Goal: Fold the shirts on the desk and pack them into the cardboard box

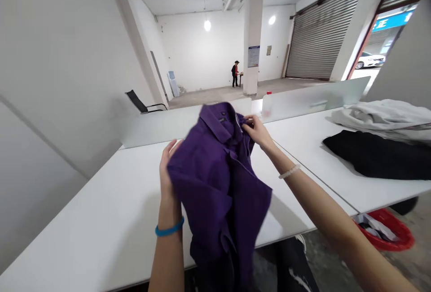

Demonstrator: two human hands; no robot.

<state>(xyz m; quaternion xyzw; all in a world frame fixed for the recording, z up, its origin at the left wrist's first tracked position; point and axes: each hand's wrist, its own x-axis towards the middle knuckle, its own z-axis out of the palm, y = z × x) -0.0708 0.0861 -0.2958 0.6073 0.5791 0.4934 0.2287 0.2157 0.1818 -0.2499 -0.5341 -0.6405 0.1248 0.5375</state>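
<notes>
A purple collared shirt (208, 162) hangs between my hands above the white table (134, 193), its collar at the top and its lower part falling past the table's front edge. On the right, my right hand (256, 129) pinches the fabric beside the collar. My left hand (167, 162) is at the shirt's left shoulder, with its fingers partly hidden behind the cloth, gripping it there. A blue band circles my left wrist, and a pale beaded bracelet my right.
Black folded clothing (380, 155) and a white garment pile (390, 117) lie on the right table. A red basket (400, 238) with cloth stands on the floor at lower right. Frosted dividers (148, 128) edge the table's back. Far off, a person (235, 74) stands near a small table.
</notes>
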